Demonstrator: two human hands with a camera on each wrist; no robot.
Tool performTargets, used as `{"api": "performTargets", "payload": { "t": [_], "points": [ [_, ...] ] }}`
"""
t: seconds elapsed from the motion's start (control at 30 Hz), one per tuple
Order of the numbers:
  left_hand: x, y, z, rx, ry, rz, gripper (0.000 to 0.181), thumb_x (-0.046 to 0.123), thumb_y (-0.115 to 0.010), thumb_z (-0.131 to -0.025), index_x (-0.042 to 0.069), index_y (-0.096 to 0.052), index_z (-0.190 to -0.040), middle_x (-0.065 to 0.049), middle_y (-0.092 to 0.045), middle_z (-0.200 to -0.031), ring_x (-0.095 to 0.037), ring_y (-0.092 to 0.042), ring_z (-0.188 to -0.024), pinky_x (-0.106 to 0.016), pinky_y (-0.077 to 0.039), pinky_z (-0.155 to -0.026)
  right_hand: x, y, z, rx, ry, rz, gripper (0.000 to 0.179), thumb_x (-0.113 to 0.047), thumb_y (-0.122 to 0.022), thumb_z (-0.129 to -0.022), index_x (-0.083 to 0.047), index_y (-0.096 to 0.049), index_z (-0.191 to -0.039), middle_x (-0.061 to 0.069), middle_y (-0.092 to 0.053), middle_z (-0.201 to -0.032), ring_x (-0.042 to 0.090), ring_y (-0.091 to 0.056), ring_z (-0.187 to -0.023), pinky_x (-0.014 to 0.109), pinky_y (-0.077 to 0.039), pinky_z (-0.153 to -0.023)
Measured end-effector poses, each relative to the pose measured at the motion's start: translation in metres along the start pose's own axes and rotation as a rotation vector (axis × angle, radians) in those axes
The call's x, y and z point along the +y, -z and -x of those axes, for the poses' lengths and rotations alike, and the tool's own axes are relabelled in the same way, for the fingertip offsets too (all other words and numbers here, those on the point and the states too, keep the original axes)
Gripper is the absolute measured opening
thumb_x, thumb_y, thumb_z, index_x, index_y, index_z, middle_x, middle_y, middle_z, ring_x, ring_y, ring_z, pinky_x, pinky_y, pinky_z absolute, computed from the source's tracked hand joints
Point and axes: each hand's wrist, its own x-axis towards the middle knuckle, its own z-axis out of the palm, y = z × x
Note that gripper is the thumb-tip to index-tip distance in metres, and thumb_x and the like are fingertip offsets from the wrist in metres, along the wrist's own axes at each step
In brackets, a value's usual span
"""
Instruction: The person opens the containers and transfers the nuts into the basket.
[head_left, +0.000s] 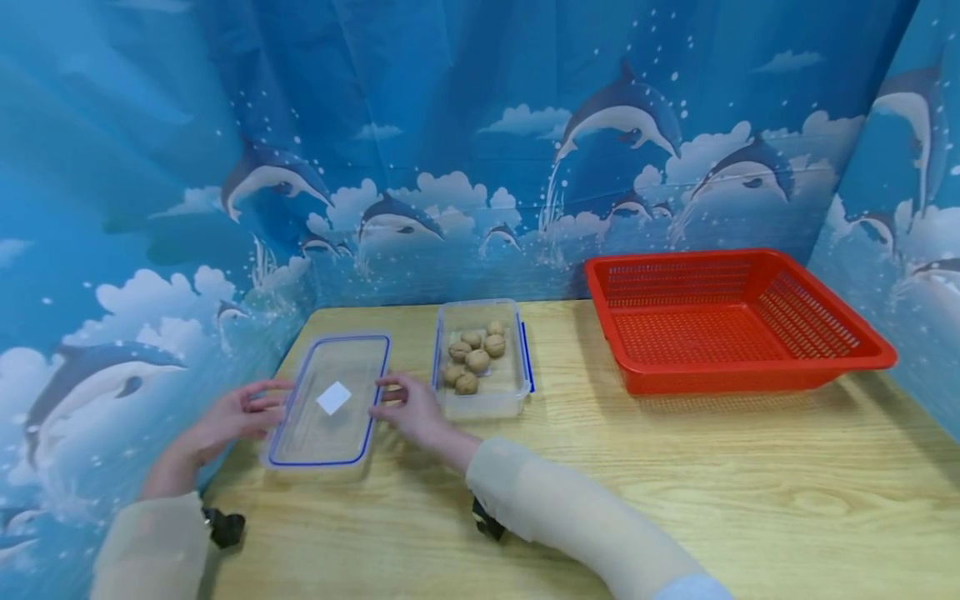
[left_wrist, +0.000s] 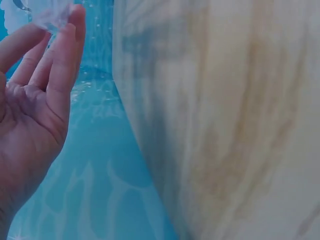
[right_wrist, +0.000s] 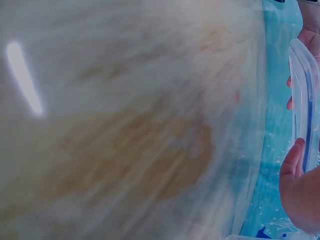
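A clear plastic lid (head_left: 311,429) with a blue seal and a white diamond-shaped label is held above the table's left side. My left hand (head_left: 238,414) pinches its left edge; in the left wrist view, the left hand's (left_wrist: 37,95) fingertips meet a clear corner. On the opposite edge, my right hand (head_left: 414,410) grips the lid between thumb and fingers. The right wrist view has the lid (right_wrist: 303,100) edge-on, with the right hand (right_wrist: 302,192) at its near end. Right of the lid stands a clear plastic box (head_left: 480,406) holding several walnuts (head_left: 477,360).
A red plastic basket (head_left: 757,367) with slotted sides stands at the back right of the wooden table (head_left: 675,492). A blue strip (head_left: 528,358) runs along the box's right side. Behind the table hangs a blue dolphin-print curtain (head_left: 465,150).
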Motion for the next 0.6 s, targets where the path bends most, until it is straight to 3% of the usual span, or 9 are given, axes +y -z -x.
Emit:
{"api": "performTargets", "payload": {
  "t": [0.27, 0.6],
  "points": [
    [-0.009, -0.003, -0.001, -0.073, 0.043, -0.003, 0.063, 0.013, -0.065, -0.093, -0.008, -0.032, -0.143, -0.030, -0.049, -0.133, -0.018, -0.064, -0.096, -0.040, -0.056, -0.075, 0.008, -0.003, 0.001, -0.015, -0.061, 0.044, 0.044, -0.002, -0.076, -0.081, -0.008, -0.061, -0.122, 0.006, -0.064, -0.104, 0.018, -0.062, -0.088, 0.029, -0.056, -0.073],
    [-0.016, -0.006, -0.006, -0.148, 0.025, -0.002, 0.050, 0.004, -0.064, -0.091, -0.012, -0.038, -0.131, -0.014, -0.058, -0.113, -0.016, -0.059, -0.075, -0.030, -0.052, -0.060, 0.015, -0.003, -0.002, -0.042, -0.100, 0.093, 0.045, 0.013, -0.075, -0.074, 0.002, -0.062, -0.116, 0.007, -0.062, -0.088, 0.014, -0.058, -0.069, 0.027, -0.056, -0.058]
  ]
}}
